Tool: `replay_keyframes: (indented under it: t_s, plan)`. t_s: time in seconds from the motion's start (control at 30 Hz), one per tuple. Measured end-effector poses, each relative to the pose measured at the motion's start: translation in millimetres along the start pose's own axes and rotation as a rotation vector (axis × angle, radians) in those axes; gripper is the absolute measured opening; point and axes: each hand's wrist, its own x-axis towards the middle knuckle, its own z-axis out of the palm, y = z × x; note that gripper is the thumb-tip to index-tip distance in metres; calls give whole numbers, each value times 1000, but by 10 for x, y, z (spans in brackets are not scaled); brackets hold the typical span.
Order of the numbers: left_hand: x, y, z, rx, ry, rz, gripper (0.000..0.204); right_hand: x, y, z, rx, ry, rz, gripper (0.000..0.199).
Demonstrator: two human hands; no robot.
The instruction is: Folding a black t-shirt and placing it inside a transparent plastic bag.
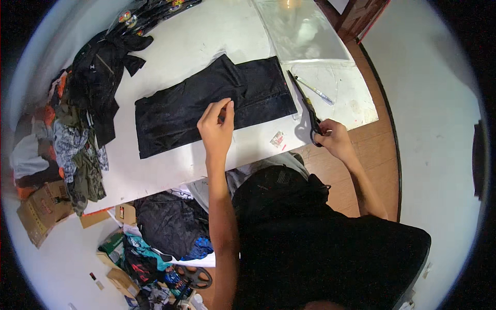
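Observation:
A folded black garment [173,116], possibly trousers, lies flat across the white table [194,39]. Just above its near middle part is my left hand [216,126], thumb and fingertips pinched together. Whatever sits in that pinch, if anything, is too small to make out. My right hand [335,138] grips a pair of scissors [308,105] by the dark handles at the table's near right edge. The blades point away from me, beside the garment's right end, and look closed. Close to the scissors lies a clear-barrelled pen [316,91].
Clear plastic bags [305,33] lie at the far right. A small printed tag [277,138] sits near the front edge. Dark and camouflage clothes [93,77] pile along the left side. Cardboard boxes [45,211] and more clothing [168,222] are below the table at left.

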Motion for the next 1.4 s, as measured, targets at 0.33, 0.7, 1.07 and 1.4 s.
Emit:
replay_keyframes:
  t_s: [0.33,0.7,1.07,1.4]
  plan:
    - [125,636,995,-128,-229,165,9,38,80,-555,625,287,-22,14]
    - [158,1113,3402,259,-639,466,61,2387,185,-2390,244,879,-126,31]
    - [182,1150,3661,387,-753,449,68,4195,579,-3569,146,1018,-25,41]
    - [141,1134,3692,406,-844,372,77,4924,894,-3749,81,976,-38,39]
